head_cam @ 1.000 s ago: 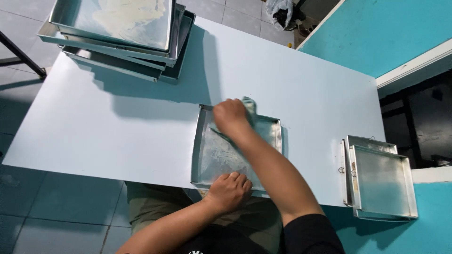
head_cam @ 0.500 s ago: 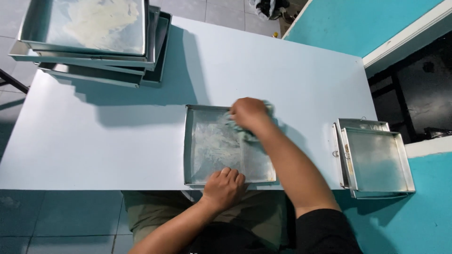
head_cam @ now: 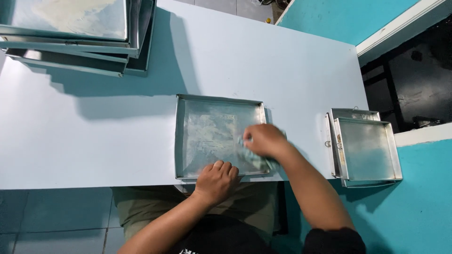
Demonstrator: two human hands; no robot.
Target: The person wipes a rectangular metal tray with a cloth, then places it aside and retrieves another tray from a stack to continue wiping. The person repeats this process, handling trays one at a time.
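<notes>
Head view, looking straight down at a pale blue surface [head_cam: 94, 141]. A shallow square metal tray [head_cam: 207, 136] lies flat near the front edge, directly before the seated person. The left hand [head_cam: 216, 181] rests on the tray's near rim with fingers curled over it, pressing down, apparently to keep the tray from sliding. The right hand [head_cam: 264, 140] is closed around a crumpled greenish cloth [head_cam: 256, 160] and presses it against the tray's inside floor at the near right corner, close to the right wall. The tray floor shows dull streaks and smears across its middle.

At the far left corner of the surface a stack of larger trays [head_cam: 75, 42] sits slightly fanned, the top one smeared pale; it throws a shadow toward the middle. At the right edge two smaller trays [head_cam: 367, 150] are nested, partly overhanging the surface's corner beside a turquoise wall [head_cam: 423, 216].

Open room: a wide bare stretch lies left of the middle tray and behind it, up to the stack. To the right, only a narrow strip separates it from the nested pair. The tray's near rim sits almost flush with the front edge, above the person's lap.
</notes>
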